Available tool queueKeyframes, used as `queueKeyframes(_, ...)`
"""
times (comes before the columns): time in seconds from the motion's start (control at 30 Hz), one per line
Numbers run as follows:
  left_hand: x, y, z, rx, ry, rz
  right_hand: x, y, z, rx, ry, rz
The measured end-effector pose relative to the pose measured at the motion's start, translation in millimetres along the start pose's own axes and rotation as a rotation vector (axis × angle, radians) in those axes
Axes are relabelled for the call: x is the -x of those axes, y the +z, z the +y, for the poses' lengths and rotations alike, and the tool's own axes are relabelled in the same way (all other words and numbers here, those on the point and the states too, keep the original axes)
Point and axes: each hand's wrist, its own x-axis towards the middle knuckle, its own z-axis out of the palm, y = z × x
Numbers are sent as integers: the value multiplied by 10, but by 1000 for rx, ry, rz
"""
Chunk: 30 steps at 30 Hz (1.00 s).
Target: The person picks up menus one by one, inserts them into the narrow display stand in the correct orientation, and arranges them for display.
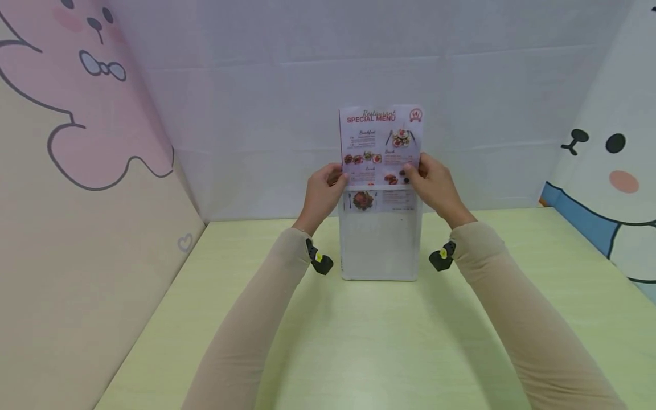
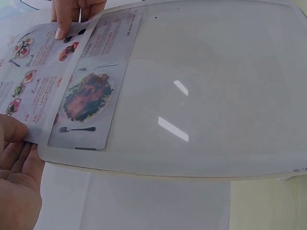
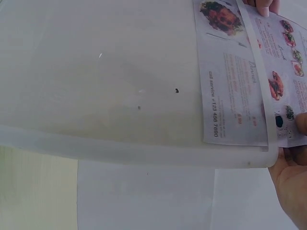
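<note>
A printed restaurant menu sheet (image 1: pixel 366 142) stands upright, its lower part inside the clear-fronted sign holder (image 1: pixel 379 245) and its upper part sticking out above the top edge. The left hand (image 1: pixel 324 191) pinches the sheet's left edge just above the holder, thumb in front. On the opposite edge the right hand (image 1: pixel 435 185) pinches the sheet, thumb also in front. In the left wrist view the menu's dinner picture (image 2: pixel 88 98) shows behind the clear panel. The right wrist view has the sheet's bottom edge, with a phone number, behind the panel (image 3: pixel 120 86).
The holder stands on a pale yellow-green table (image 1: pixel 353 341), near a white sheet-covered wall (image 1: pixel 246 131). Side walls carry a pink cartoon animal (image 1: pixel 97 51) at left and a white cartoon bear (image 1: pixel 615 159) at right. Both wrists wear small black cameras (image 1: pixel 320 259).
</note>
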Motion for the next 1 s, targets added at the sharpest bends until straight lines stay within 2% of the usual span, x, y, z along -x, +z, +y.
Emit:
queueKeyframes(0.3, 3, 13, -6, -5, 8, 1, 3, 10, 26, 4, -17, 27)
queueKeyframes(0.6, 2, 16, -10, -43, 62, 8, -3, 14, 40, 6, -26, 29)
queueKeyframes(1.0, 13, 7, -22, -39, 71, 3, 1, 30, 30, 5, -19, 23)
